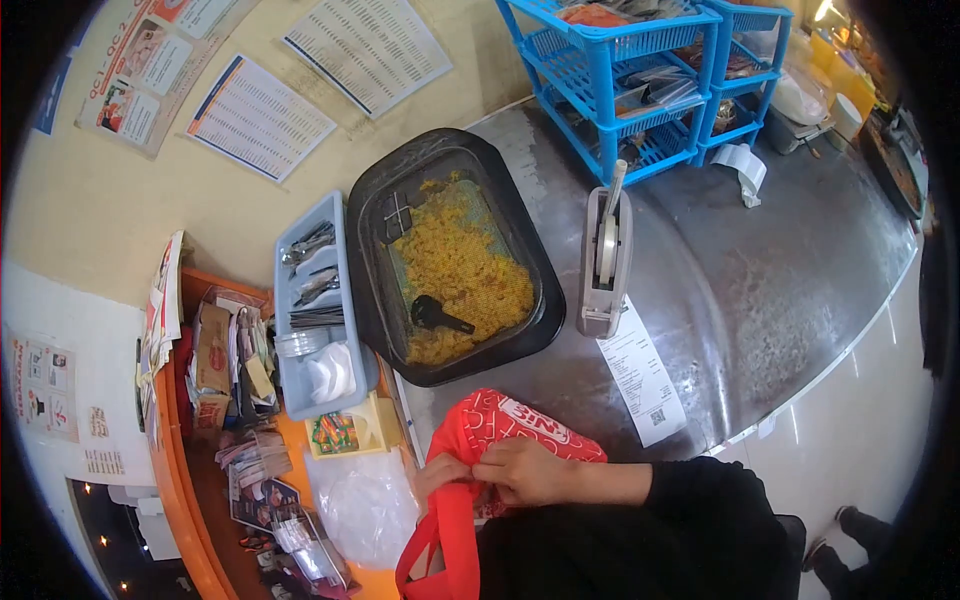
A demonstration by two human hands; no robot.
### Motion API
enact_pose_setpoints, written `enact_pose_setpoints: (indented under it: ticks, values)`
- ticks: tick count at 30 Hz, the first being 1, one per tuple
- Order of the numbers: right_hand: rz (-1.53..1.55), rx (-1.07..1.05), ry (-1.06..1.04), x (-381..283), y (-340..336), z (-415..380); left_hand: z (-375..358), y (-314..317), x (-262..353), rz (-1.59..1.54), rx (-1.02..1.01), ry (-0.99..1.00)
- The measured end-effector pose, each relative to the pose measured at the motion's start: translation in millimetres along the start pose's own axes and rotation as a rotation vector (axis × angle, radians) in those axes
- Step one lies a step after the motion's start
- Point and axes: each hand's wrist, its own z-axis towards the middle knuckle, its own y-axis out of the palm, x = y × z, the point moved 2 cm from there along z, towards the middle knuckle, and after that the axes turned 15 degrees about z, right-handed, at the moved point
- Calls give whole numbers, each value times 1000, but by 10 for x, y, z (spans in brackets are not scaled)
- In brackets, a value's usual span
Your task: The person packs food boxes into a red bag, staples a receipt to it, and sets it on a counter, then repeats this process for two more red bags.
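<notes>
A red bag with white print (pixel 530 425) is at the table's front edge, its red strap (pixel 455 535) hanging toward me. My left hand (pixel 442 472) pinches the bag's edge near the strap. Beside it, my right hand (pixel 522 470) is closed on the bag's upper edge, fingers meeting the left ones. Just beyond the bag lies a black tray of yellow rice (pixel 460 270) with a black scoop (pixel 440 315) in it. A tape dispenser (pixel 606 260) stands right of the tray, touching a printed receipt (pixel 640 375).
Blue tiered racks (pixel 610 90) stand at the back of the metal table (pixel 760 290). A light-blue cutlery tray (pixel 315 300), a small yellow box (pixel 350 428) and clear plastic bags (pixel 365 505) are at left, near an orange shelf (pixel 175 440). Someone's feet (pixel 840 545) show lower right.
</notes>
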Motion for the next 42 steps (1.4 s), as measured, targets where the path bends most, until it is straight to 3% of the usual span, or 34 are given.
enact_pose_setpoints:
  ticks: [3,9,12,15,18,21,24,28,34,37,41,42]
  values:
    - [35,7,52,1,-22,1,-12,11,10,2,-7,5]
    - [133,-243,189,-125,-296,124,6,9,18,-9,-21,29]
    - [230,-467,445,-36,-319,330,33,20,25,-22,-39,55]
    - [572,-685,1012,33,-387,543,37,24,20,-40,-69,91]
    - [617,-736,1200,120,-286,567,54,8,-10,-57,-103,131]
    - [695,-653,1382,202,-202,502,49,-20,-39,-77,-145,177]
    - [654,-582,1311,174,-172,424,7,-34,-71,-105,-189,222]
    - [1067,-206,1402,155,-105,146,16,-36,-124,-140,-225,264]
    - [1382,-17,1330,39,-116,100,63,-32,-150,-173,-237,329]
    - [1249,-114,1384,59,-157,138,72,-35,-144,-141,-244,329]
    - [1022,-604,1305,166,-479,344,74,-59,-170,-177,-214,222]
    - [1022,-597,1357,164,-503,381,109,-74,-143,-197,-219,210]
